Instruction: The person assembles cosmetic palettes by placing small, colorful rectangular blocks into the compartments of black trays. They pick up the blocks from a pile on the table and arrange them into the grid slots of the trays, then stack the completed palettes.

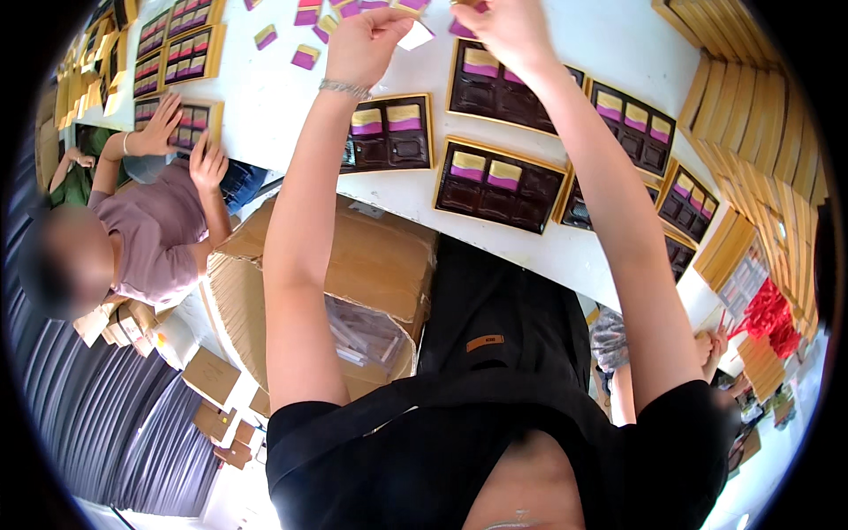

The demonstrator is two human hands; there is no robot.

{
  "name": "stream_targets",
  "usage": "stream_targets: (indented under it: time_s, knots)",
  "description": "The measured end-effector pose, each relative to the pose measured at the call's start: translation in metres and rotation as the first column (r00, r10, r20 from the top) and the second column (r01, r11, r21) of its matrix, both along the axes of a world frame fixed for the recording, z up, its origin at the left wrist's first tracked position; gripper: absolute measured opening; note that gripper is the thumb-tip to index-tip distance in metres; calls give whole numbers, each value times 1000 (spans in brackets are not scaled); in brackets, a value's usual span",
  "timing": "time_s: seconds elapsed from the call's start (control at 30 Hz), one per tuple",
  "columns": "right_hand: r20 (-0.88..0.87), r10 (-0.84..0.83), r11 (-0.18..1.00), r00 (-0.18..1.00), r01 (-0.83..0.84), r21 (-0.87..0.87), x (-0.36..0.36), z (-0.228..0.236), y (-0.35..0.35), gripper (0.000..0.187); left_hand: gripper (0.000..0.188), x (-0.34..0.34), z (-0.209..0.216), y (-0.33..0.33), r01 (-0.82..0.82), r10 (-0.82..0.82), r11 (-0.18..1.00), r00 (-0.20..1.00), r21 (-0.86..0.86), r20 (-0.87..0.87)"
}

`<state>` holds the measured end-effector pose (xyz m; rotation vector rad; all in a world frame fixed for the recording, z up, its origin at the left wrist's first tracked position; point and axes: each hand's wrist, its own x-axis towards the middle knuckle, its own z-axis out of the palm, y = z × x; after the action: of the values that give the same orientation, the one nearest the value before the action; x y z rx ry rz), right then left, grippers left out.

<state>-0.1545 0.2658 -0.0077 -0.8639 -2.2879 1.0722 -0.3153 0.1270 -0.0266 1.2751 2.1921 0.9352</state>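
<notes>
My left hand [364, 49], a bracelet on its wrist, is closed in a pinch on a small packet [418, 36] whose pale side shows. At the far edge of view, my right hand [512, 34] is closed with its fingertips at a purple and gold packet [463, 25]. Loose packets [306, 57] of that kind lie around my left hand. Below my hands are gold-edged boxes with dark brown compartment trays. The left box [407, 147] and the near middle box [530, 203] each show two packets. Another box [468, 97] lies under my right forearm, beside a box with three packets [636, 155].
A co-worker's hands [157, 128] rest at filled boxes [193, 55] on the left. An open cardboard carton [380, 256] stands against the white table [274, 106], with clear plastic pieces inside. Gold boxes [751, 124] are stacked on the right, near a red bundle [770, 318].
</notes>
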Motion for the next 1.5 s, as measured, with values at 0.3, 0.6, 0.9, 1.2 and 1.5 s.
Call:
stream_targets:
  time_s: [0.3, 0.6, 0.9, 1.2, 1.5]
  knots:
    - [243, -349, 915, 905, 385, -120, 234, 15, -103, 26, 7, 176, 0, -37, 483, -460, 850, 875, 210, -153]
    - [198, -334, 917, 922, 268, 295, 246, -12, -117, 52, 42, 227, 5, -66, 498, -333, 858, 726, 125, -602]
    - [562, -96, 933, 822, -123, 338, 266, -20, -125, 81, 96, 239, -4, -94, 542, -651, 758, 597, -362, -468]
    - [37, -58, 914, 998, 38, 403, 126, 8, -12, 30, 34, 43, 0, 0, 106, -138, 990, 827, -91, -545]
    - [727, 204, 820, 656, -520, 239, -44, -32, 33, 16, 27, -34, -34, 46, 142, -164, 986, 911, -85, -377]
